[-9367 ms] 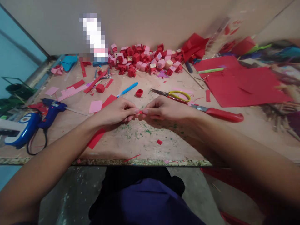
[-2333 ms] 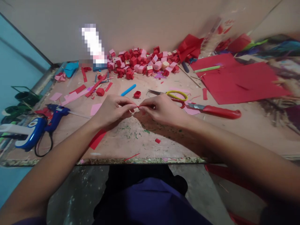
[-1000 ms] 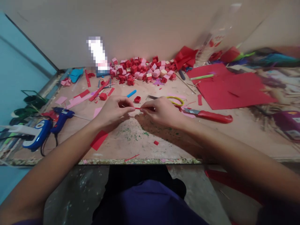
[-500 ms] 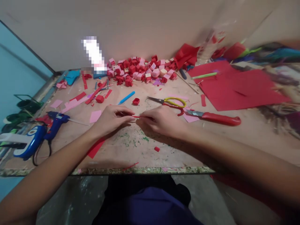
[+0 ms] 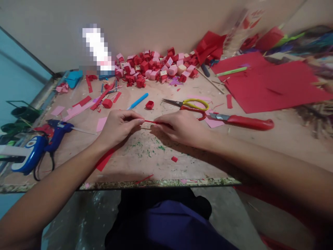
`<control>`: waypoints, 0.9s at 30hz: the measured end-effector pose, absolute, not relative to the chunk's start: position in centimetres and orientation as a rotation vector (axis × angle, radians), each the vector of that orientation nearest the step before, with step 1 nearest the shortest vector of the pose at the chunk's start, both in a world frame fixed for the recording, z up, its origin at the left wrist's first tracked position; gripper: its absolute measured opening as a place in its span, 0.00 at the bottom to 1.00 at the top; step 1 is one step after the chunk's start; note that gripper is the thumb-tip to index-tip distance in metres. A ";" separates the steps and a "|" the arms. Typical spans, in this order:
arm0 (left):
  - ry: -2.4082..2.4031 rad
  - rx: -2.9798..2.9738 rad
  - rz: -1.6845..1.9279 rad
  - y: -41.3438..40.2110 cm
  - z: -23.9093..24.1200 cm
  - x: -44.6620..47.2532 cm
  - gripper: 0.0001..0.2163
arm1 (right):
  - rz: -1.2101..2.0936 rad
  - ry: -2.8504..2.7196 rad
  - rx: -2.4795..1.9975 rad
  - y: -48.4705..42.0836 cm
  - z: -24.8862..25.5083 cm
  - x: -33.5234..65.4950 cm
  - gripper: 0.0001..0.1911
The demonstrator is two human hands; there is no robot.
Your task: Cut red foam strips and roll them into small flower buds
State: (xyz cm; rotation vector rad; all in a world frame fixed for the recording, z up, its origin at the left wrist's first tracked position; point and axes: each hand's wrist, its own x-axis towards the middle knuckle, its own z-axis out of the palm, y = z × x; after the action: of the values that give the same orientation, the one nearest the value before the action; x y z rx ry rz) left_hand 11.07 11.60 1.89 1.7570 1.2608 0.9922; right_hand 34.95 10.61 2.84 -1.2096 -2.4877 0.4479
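A thin red paper strip (image 5: 150, 122) is stretched between my two hands, just above the table. My left hand (image 5: 118, 126) pinches its left end between thumb and fingertips. The other end is in the closed fingers of my right hand (image 5: 179, 126), which partly hide it. Beyond the strip sits a small open red paper box (image 5: 149, 105). Scissors (image 5: 194, 104) with one yellow and one red handle loop lie just past my right hand. A red-handled knife (image 5: 244, 121) rests to their right. A blue pen-like stick (image 5: 138, 101) lies beyond my left hand.
Many red and pink paper cubes (image 5: 156, 66) are heaped against the wall. Red sheets (image 5: 275, 83) cover the back right. A blue glue gun (image 5: 58, 130) lies at the left beside a blue-and-white tool (image 5: 30, 156). Green scraps (image 5: 148, 147) are strewn in front of my hands.
My hands are slightly farther apart, the left having moved left, and more of the red strip shows between them. The whole view has shifted a little.
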 end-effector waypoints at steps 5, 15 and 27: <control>1.259 1.832 1.023 11.9 2.0 10.6 0.06 | 0.442 -2.490 -1.265 10.4 3.3 34.8 0.16; 1.205 1.891 0.962 12.2 2.1 10.0 0.05 | 0.485 -2.392 -1.214 10.6 2.5 35.0 0.16; 1.196 1.971 0.998 12.6 2.0 9.7 0.07 | 0.767 -2.203 -1.277 10.7 2.7 34.8 0.14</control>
State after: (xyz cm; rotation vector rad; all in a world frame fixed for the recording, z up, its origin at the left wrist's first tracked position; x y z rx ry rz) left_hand 9.66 12.61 2.05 1.9709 1.1963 0.9980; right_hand 34.85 10.66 2.67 -1.2772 -2.2029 0.7672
